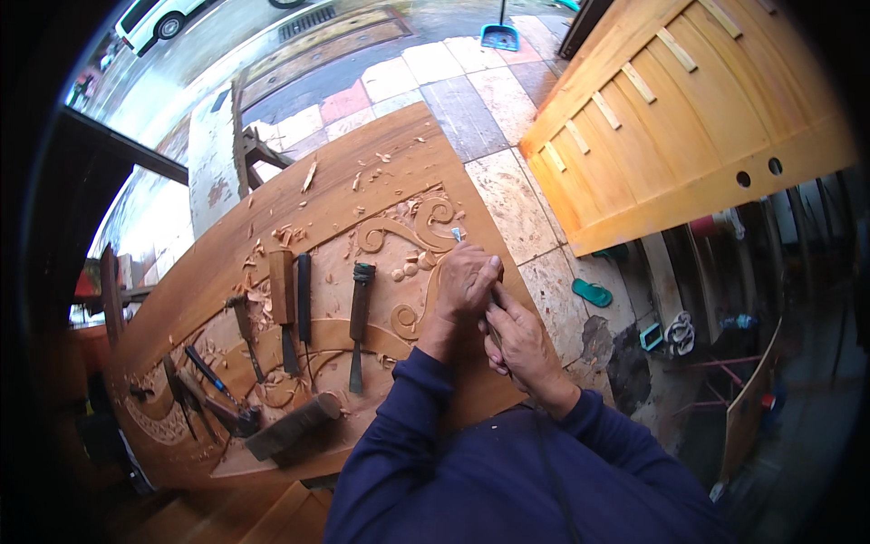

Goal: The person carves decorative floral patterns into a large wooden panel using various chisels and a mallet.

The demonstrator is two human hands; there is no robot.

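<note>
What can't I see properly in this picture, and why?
Head view: most of the carving tool, hidden by the left hand and right hand.
Head view: part of the white van, cut off by the top edge.
Head view: the handle's end on the blue dustpan, past the top edge.
Head view: part of the carved panel, behind the left sleeve.

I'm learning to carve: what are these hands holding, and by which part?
A chisel-like tool: the left hand holds it just behind its exposed metal tip; the right hand grips farther back, mostly covering it.

The navy-blue top [489, 476] has long, plain, matching sleeves [394, 431].
</note>
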